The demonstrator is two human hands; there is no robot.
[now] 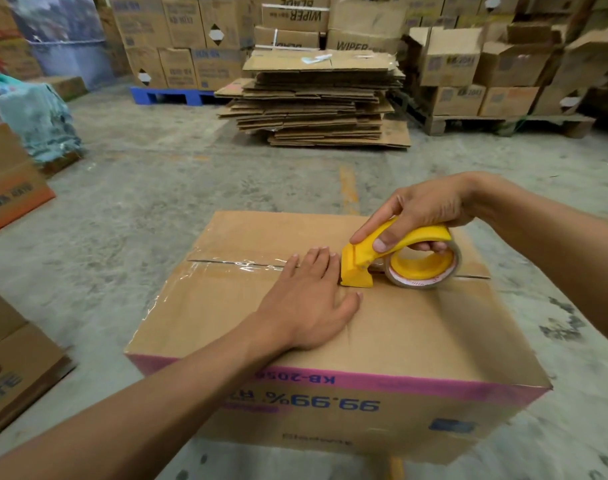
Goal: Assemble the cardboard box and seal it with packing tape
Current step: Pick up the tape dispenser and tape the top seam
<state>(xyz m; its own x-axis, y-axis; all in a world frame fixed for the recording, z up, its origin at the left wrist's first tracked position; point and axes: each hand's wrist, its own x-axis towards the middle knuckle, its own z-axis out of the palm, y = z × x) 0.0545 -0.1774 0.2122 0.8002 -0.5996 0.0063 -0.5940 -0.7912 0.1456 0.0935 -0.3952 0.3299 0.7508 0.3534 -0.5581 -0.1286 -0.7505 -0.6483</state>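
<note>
A closed brown cardboard box with a pink band and blue print stands on the concrete floor in front of me. Clear packing tape covers the left half of its top seam. My left hand lies flat on the top flaps, fingers spread, touching the taped seam. My right hand grips a yellow tape dispenser whose blade end rests on the seam just right of my left fingertips. The roll of clear tape sits in the dispenser. The seam to the right of the dispenser is bare.
A tall stack of flattened cardboard lies ahead on the floor. Stacked boxes on a blue pallet and a wooden pallet line the back. More boxes and a cloth-covered pile stand at the left.
</note>
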